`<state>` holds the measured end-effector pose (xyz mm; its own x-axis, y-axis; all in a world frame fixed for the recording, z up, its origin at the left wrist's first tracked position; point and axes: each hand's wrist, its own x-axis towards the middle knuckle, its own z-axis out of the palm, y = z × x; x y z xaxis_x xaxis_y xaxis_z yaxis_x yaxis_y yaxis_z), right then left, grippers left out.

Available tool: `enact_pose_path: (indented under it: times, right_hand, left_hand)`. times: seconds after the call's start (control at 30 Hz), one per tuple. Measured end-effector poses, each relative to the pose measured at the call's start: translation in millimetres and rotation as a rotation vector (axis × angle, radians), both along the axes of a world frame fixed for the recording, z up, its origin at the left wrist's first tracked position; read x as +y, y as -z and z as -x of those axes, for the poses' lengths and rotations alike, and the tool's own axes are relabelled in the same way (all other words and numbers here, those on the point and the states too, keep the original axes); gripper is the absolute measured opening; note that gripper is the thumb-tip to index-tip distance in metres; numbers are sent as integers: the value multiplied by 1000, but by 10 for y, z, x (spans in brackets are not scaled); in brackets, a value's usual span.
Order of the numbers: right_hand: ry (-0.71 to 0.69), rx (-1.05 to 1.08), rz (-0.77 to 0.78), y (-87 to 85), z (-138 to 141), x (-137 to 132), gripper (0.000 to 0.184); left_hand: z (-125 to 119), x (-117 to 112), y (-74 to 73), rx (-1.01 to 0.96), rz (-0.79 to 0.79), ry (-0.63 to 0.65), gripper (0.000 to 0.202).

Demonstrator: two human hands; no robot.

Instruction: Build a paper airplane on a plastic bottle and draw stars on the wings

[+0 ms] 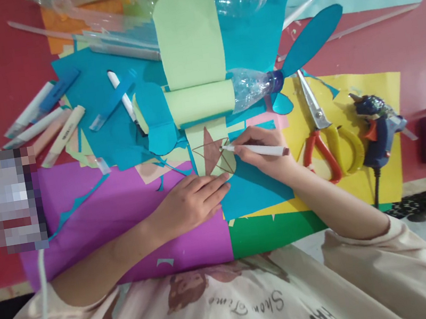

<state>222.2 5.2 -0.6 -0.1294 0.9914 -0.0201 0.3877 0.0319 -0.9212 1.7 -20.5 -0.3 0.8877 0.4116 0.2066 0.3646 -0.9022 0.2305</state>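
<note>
Two hands at a paper-wrapped plastic bottle [251, 89], which serves as the reference for all positions. The bottle lies with its long axis running from left to right, its cap [275, 80] at the right end. On the near side of the bottle, a pale green flap [195, 134] extends toward the person, at roughly a right angle to that axis, and bears a drawn star [209, 154]. The star is filled with brown through its middle and its points toward the bottle and at near left; the other points appear as outline only. The right hand [263, 152], on the near side of the bottle's cap half, pinches a marker [260, 148] between thumb and fingers. The marker's long axis slants slightly away from the bottle toward its brown end, so that the tip points left, at the star's right part; whether it touches the paper cannot be told. The star thus lies just to the left of the pinching fingers. The left hand [193, 203], farther from the bottle, rests flat with fingers close together, their tips at the flap's near end. Of the two, the right hand is nearer the unfilled right point.
</note>
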Motion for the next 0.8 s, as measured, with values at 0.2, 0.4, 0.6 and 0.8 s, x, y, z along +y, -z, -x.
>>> enact_pose_path:
  times: [0.2, 0.4, 0.6, 0.8]
  right_hand:
    - [-61, 0, -25, -15, -6, -7, 9]
    - [-9, 10, -18, -13, -27, -13, 12]
    - [-70, -9, -25, 3, -24, -8, 11]
    - [-25, -33, -10, 21, -24, 6, 9]
  left_hand:
    - [-9, 9, -9, -30, -14, -5, 26]
    - [-10, 4, -7, -14, -19, 0, 26]
    - [-3, 3, -12, -24, -27, 0, 26]
    - [-17, 5, -1, -41, -25, -10, 26]
